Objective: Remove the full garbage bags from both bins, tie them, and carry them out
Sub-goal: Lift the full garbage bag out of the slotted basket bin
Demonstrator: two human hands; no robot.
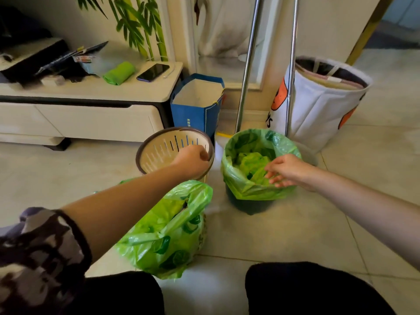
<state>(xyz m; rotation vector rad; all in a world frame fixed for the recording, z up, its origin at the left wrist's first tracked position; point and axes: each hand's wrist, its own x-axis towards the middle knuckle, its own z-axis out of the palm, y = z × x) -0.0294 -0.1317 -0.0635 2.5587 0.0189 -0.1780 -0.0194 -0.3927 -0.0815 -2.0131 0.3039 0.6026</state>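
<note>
My left hand (193, 159) grips the empty bin's (159, 153) rim, centre frame. My right hand (287, 170), open, touches the lined bin's bag (250, 178). Removed bag (168, 233) stands upright, lower centre.

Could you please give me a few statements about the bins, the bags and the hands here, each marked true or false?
1. The cream slotted bin has no bag in it. True.
2. The left hand is inside the dark bin. False: it grips the cream bin's rim.
3. A green bag lines the dark bin. True.
4. The right hand is closed in a fist. False: its fingers are spread at the bag's edge.
5. The green bag on the floor is already out of a bin. True.
</note>
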